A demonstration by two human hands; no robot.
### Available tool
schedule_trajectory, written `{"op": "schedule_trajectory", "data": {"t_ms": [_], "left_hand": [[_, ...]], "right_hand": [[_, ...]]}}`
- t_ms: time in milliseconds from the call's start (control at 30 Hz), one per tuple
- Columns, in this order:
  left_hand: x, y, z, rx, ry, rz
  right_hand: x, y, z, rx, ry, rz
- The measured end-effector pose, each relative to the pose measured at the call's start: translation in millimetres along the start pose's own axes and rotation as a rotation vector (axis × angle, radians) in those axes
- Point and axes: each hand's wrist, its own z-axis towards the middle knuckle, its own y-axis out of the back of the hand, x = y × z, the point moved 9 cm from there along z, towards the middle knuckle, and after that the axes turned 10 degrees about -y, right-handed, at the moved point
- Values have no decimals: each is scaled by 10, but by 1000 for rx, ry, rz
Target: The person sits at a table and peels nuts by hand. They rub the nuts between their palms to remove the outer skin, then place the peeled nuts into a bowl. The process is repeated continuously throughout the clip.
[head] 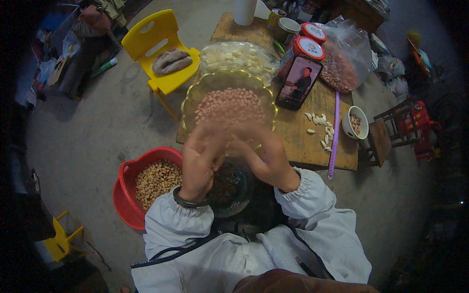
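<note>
My left hand [201, 157] and my right hand [265, 154] meet with bent fingers over the near rim of a yellow scalloped plastic tray [189, 99]. Their fingertips are blurred, so whether they hold anything cannot be told. Shelled pink peanuts [232, 104] lie heaped in the tray. Below my hands, partly hidden, a round bowl [238, 207] has dark bits in it. To its left stands a red plastic basket [126, 183] of unshelled peanuts [157, 179].
On the wooden table [296, 146] are a bag of peeled garlic [238, 58], red-lidded jars [310, 47], a propped phone [299, 82], loose garlic cloves [326, 128], a purple plastic stick [334, 135] and a bag of peanuts [339, 66]. A white bowl [362, 126] stands right, a yellow chair [146, 36] left.
</note>
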Motion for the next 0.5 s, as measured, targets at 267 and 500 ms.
{"op": "schedule_trajectory", "data": {"t_ms": [267, 500], "left_hand": [[48, 68, -2, 12, 35, 59], [67, 57, 2, 40, 21, 60]], "right_hand": [[-34, -20, 23, 85, -49, 33], [-204, -66, 14, 130, -186, 217]]}}
